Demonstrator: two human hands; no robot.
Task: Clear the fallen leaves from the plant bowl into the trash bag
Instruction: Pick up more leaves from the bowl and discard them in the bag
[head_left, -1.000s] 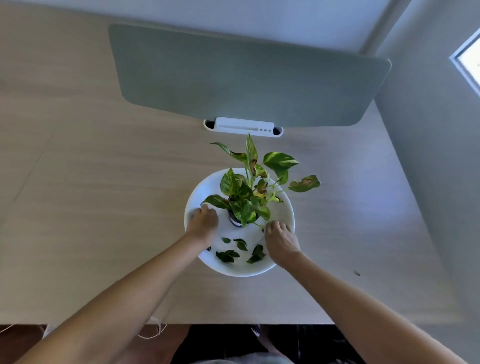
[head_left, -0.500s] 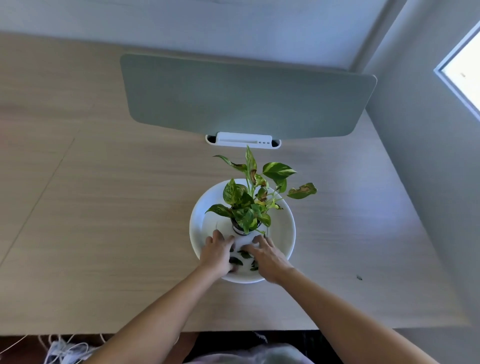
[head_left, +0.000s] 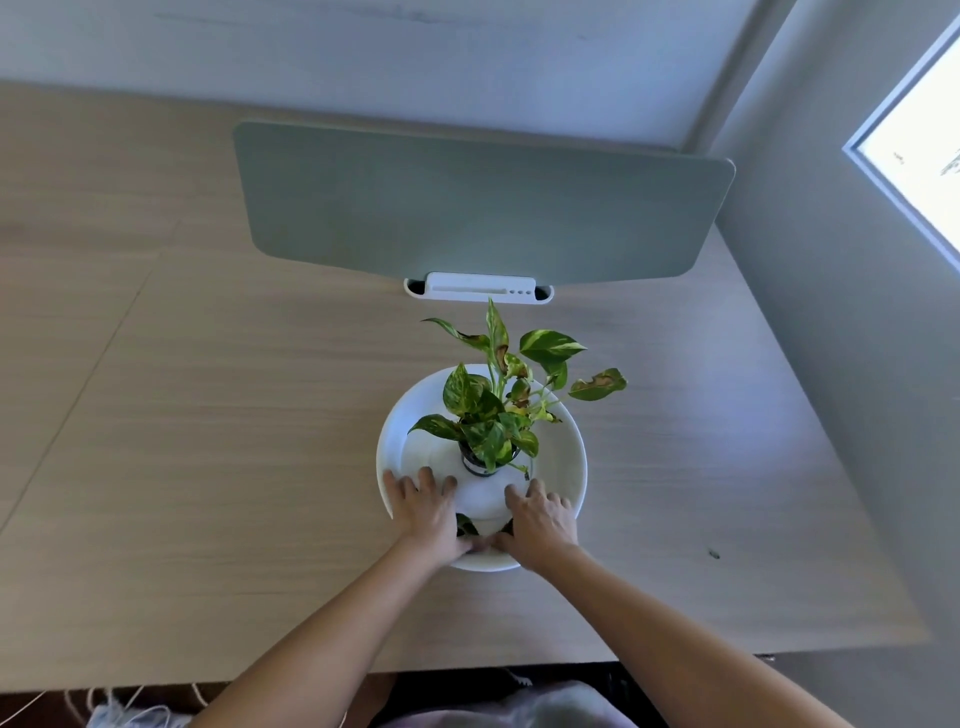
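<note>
Head view: looking down on a wooden desk (head_left: 208, 467), both forearms reaching in from the near edge.
Left hand (head_left: 428, 512): palm down over the near-left part of the bowl, fingers spread and flat, thumb turned in toward the other hand; whether anything is held underneath cannot be told.
Fallen leaves (head_left: 466, 526): dark green, on the bowl floor at its near side, showing in the gap between the two hands, mostly covered by them.
Plant bowl (head_left: 405, 431): white, round, shallow, near the desk's middle, just in front of the divider's foot.
Plant (head_left: 493, 415): small, variegated green and yellow leaves with some brown patches, upright in a little dark pot at the bowl's centre, a few leaves reaching past the far-right rim.
Divider (head_left: 483, 208): grey-green panel standing across the far side of the desk in a white foot (head_left: 479, 287).
Right hand (head_left: 543, 517): palm down over the near-right part of the bowl, fingers loosely spread, thumb meeting the left thumb; hold on any leaf cannot be told.
Window (head_left: 919, 150): bright, in the wall at far right.
</note>
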